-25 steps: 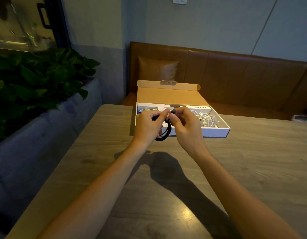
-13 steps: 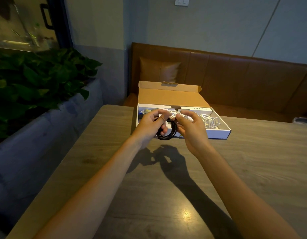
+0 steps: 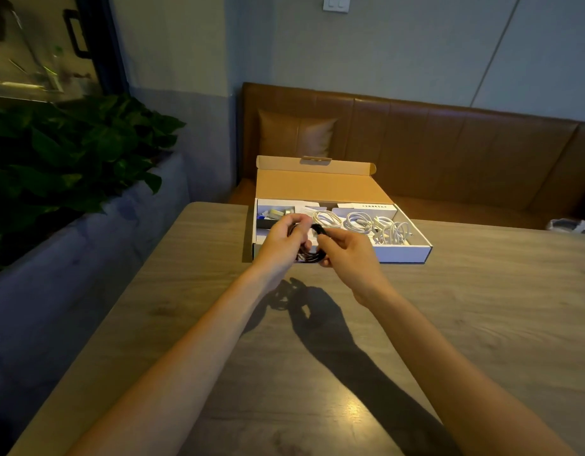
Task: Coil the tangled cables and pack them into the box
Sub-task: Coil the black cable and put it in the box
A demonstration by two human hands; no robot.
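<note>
Black cable (image 3: 312, 257): your left hand (image 3: 282, 240) grips the coil, right hand (image 3: 348, 249) pinches its end. Box (image 3: 403, 253) sits open just beyond.

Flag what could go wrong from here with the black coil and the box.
1. The black cable is held only by the left hand and right hand, above the table; if either grip eases, its loops may spring open.
2. The box holds white cables in its middle and right; a coil set on them could snag.
</note>
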